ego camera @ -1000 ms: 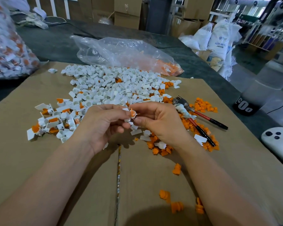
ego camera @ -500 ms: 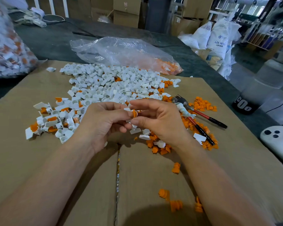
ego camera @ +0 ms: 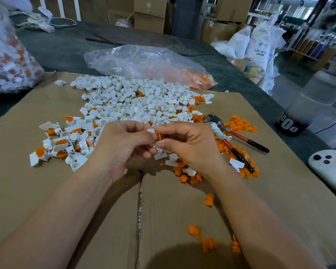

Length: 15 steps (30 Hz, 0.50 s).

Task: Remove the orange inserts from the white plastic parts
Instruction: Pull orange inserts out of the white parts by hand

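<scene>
above the middle of the cardboard [ego camera: 70, 200], the left hand [ego camera: 122, 146] pinches a small white part [ego camera: 151, 130] between thumb and curled fingers. the right hand [ego camera: 192, 146] meets it fingertip to fingertip, thumb and forefinger closed on the orange insert [ego camera: 159, 136]. the insert shows as a narrow orange band just to the right of the white piece, so it lies on the right hand's side of the joint. its long axis seems to run roughly left to right, from one hand toward the other, though fingers hide most of it. judging from that, the pull should go straight along that line, the right hand drawing toward the cardboard's right edge while the left holds the white part firm; a sideways twist might jam it. whether the insert is already free of its socket cannot be told. parts with orange in them [ego camera: 60, 141] lie near the left edge, and loose pulled inserts [ego camera: 190, 176] lie under the right wrist.
</scene>
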Each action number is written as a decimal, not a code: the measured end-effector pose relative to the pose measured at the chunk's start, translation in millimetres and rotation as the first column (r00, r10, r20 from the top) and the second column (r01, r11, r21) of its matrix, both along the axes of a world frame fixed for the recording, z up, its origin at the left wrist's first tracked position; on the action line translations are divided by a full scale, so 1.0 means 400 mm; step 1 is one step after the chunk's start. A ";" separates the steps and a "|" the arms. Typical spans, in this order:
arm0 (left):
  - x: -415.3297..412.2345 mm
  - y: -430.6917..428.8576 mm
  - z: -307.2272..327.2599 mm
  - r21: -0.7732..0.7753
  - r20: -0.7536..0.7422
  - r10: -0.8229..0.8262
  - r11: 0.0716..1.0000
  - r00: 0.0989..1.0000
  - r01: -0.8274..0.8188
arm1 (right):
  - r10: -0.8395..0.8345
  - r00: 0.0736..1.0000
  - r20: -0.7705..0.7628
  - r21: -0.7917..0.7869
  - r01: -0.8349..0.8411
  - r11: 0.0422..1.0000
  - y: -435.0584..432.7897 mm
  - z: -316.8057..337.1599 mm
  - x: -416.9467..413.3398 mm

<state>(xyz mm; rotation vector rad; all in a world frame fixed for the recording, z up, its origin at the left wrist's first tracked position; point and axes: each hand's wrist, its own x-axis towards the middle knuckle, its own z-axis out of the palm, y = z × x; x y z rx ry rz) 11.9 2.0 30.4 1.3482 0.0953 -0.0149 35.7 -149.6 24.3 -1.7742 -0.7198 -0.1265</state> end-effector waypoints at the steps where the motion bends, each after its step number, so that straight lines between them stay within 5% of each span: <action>1: 0.001 0.000 0.000 -0.002 0.015 0.006 1.000 1.000 -0.006 | 0.010 0.999 -0.032 0.008 -0.010 1.000 0.000 0.004 -0.001; 8: -0.001 -0.001 0.004 -0.029 0.071 0.012 1.000 0.997 -0.010 | 0.119 0.952 -0.282 0.023 -0.117 0.993 -0.004 0.019 0.004; 15: -0.005 -0.001 0.006 -0.005 0.089 0.004 1.000 0.996 -0.003 | 0.162 0.924 -0.345 0.053 -0.154 0.987 -0.011 0.027 0.001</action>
